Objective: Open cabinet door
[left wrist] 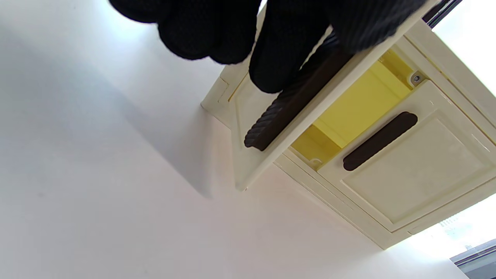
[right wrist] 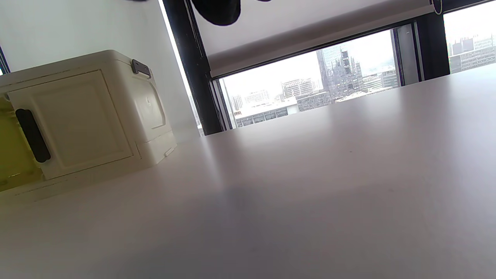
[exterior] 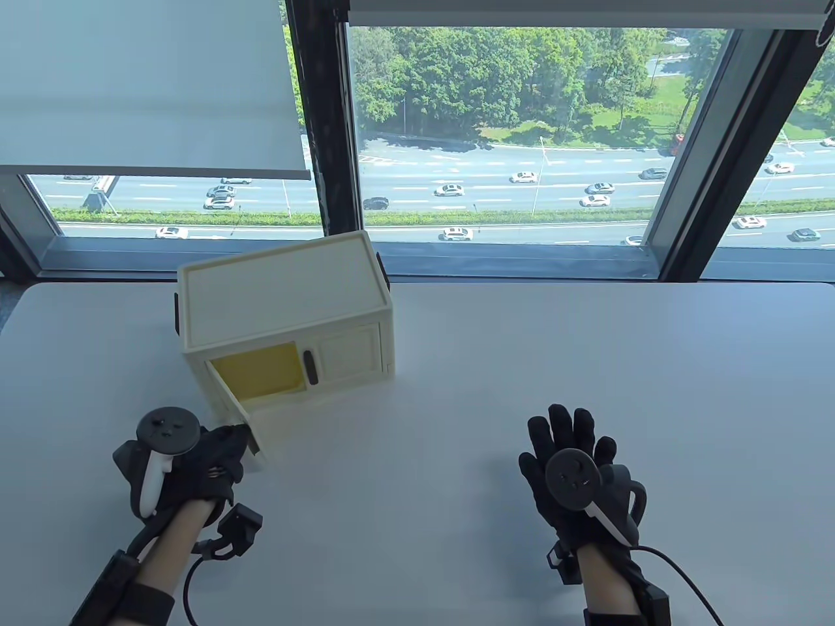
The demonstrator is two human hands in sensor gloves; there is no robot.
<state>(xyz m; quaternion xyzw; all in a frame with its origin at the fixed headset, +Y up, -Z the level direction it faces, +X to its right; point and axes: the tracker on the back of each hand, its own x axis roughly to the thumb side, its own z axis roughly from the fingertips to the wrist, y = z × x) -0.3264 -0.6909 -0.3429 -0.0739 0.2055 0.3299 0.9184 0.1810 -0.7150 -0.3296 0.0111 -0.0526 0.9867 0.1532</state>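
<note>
On the white table (exterior: pixel 456 391), toward its left rear near the window, stands the cream cabinet (exterior: pixel 287 306). Its left door (exterior: pixel 228 404) hangs swung out, showing a yellow interior (the right door (exterior: pixel 349 352) is closed). The left hand (exterior: pixel 209 463) holds that door's dark handle (left wrist: pixel 286 108), fingers (left wrist: pixel 271 66) curled on it. The right hand (exterior: pixel 574 469) rests flat, fingers spread, well apart from the cabinet.

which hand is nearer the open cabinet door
Left. The left hand is at the open cabinet door, its fingers on the door's dark handle. The right hand rests flat on the table, well off to the right.
</note>
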